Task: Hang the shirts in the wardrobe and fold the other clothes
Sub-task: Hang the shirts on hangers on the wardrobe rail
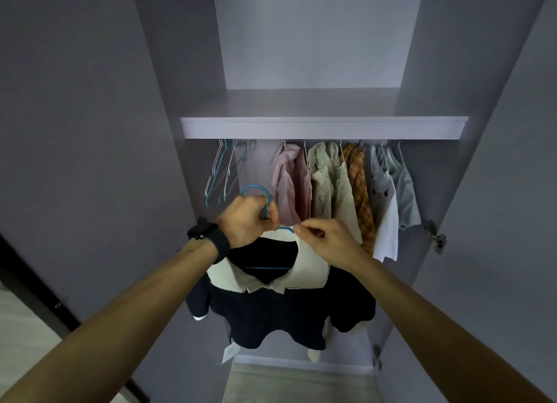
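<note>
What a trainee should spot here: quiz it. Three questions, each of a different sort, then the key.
1. True or false: the right hand pinches the white collar of the navy shirt.
2. The left hand grips the blue hanger by: A its hook; B its bottom bar; C one shoulder.
3. Fill in: the empty hangers hang to the ___ of the pink striped shirt.
Key: 1 true; 2 A; 3 left.
</note>
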